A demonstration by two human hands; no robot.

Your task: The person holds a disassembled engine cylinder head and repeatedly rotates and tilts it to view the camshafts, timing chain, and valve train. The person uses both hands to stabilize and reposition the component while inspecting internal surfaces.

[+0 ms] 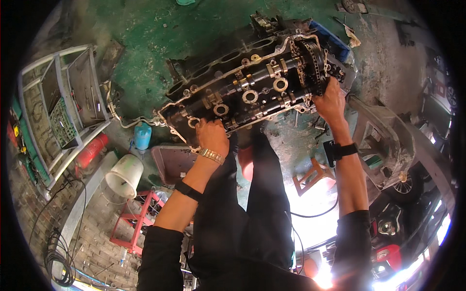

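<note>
An oily engine cylinder head (264, 90) lies tilted in front of me, its right end farther away. Camshafts (257, 77) run along its length, and pale round rings (250, 97) show between them. A timing chain (316, 62) loops around the sprocket at the right end. My left hand (212, 138) is closed on the near left corner, with its fingertips hidden. On the right end, just below the chain, my right hand (332, 102) grips the edge, its fingers partly hidden by the casting.
At left stand a metal rack (57, 56), a red cylinder (92, 149), a white bucket (124, 177) and a blue jug (142, 136). A brown tray (167, 162) lies near my leg. Right of my legs are a small wooden stool (313, 177) and a large metal frame (388, 145).
</note>
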